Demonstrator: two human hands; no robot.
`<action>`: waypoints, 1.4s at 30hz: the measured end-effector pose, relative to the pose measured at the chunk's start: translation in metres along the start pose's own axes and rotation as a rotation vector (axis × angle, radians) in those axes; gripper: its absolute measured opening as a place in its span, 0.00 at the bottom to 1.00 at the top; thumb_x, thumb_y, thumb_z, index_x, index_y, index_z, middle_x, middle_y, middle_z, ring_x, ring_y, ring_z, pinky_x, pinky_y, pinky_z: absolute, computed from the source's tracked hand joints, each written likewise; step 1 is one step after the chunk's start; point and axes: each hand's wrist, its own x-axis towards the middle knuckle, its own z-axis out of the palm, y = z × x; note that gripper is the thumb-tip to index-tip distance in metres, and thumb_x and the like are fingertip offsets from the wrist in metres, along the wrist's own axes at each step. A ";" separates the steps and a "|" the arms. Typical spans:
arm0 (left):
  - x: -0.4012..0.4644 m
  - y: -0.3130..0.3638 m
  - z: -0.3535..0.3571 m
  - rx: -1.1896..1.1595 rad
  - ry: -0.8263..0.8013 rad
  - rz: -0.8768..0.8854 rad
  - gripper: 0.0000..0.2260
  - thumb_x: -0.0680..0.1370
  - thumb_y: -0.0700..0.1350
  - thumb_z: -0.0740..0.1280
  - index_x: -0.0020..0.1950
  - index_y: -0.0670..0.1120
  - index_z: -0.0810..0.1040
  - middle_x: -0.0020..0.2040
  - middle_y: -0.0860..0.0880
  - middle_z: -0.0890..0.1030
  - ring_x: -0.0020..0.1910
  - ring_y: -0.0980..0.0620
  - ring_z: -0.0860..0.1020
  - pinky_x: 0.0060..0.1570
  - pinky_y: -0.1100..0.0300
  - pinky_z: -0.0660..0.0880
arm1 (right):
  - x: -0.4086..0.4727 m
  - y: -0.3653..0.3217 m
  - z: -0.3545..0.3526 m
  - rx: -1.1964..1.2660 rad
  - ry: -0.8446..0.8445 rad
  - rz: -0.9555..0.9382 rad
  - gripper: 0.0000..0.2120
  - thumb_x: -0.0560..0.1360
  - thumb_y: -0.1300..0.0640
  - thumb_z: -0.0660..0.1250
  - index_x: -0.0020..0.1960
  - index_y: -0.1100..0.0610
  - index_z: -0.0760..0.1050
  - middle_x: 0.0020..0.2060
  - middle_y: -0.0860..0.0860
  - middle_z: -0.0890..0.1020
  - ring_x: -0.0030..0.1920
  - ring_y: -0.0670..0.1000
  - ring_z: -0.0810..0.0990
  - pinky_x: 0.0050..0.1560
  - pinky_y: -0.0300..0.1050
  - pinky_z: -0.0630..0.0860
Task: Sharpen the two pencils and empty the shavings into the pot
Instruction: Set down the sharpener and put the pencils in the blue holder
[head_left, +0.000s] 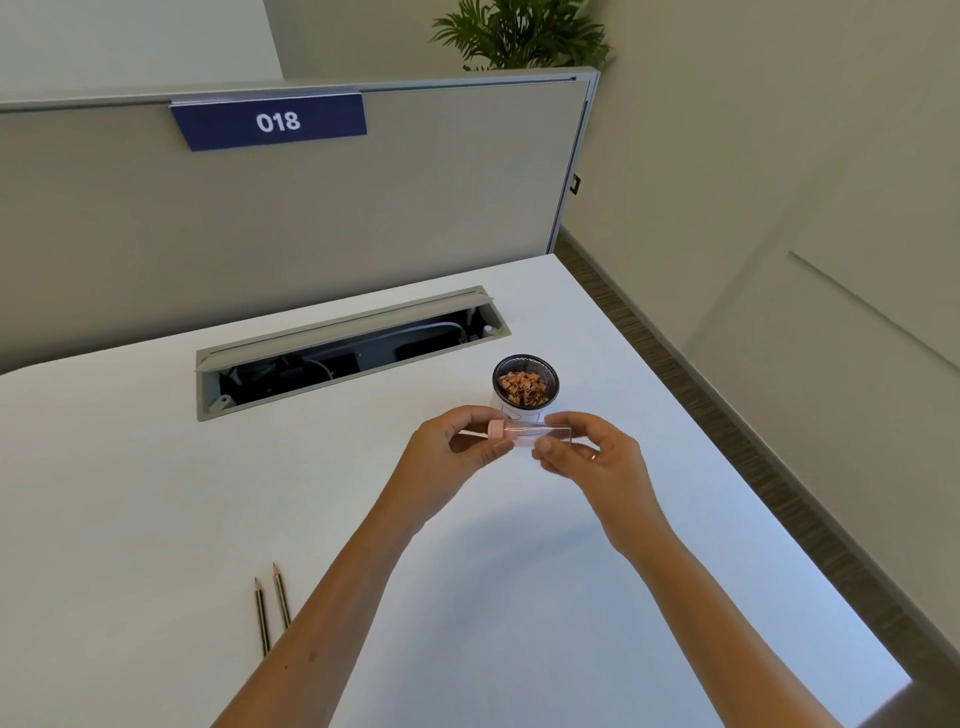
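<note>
A small black mesh pot (525, 383) stands on the white desk (156, 493), with brown pencil shavings (522, 388) inside. Just in front of it I hold the sharpener (530, 432), which has a pink cap end and a clear case, level between both hands. My left hand (452, 457) pinches the pink end, and my right hand (592, 457) grips the clear case. The case looks empty. Two pencils (271, 608) lie side by side at the near left, points facing away, partly behind my left forearm.
An open cable hatch (348, 348) with wires is cut into the desk behind the pot. A grey partition (311, 218) with a blue "018" sign closes the back. The desk's right edge (727, 467) drops to the floor. A plant (519, 31) rises behind the partition.
</note>
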 end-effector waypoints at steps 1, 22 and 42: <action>-0.009 0.001 -0.003 0.010 0.005 0.016 0.11 0.74 0.41 0.73 0.55 0.47 0.82 0.48 0.52 0.85 0.45 0.57 0.83 0.46 0.66 0.78 | -0.008 -0.002 0.004 0.013 -0.006 0.020 0.12 0.71 0.60 0.73 0.54 0.59 0.79 0.42 0.52 0.84 0.40 0.53 0.85 0.45 0.43 0.82; -0.162 -0.021 -0.100 -0.288 -0.273 -0.213 0.21 0.78 0.46 0.67 0.69 0.50 0.64 0.52 0.41 0.85 0.50 0.46 0.84 0.50 0.59 0.79 | -0.171 0.004 0.125 -0.438 -0.399 -0.098 0.46 0.62 0.53 0.80 0.72 0.41 0.58 0.65 0.39 0.64 0.50 0.44 0.76 0.40 0.42 0.80; -0.228 -0.178 -0.210 0.787 0.255 -0.066 0.21 0.82 0.52 0.56 0.71 0.42 0.71 0.72 0.45 0.72 0.73 0.43 0.67 0.66 0.49 0.70 | -0.131 0.091 0.218 -0.938 -0.340 -0.086 0.40 0.62 0.64 0.77 0.69 0.57 0.62 0.66 0.51 0.65 0.55 0.53 0.74 0.54 0.48 0.77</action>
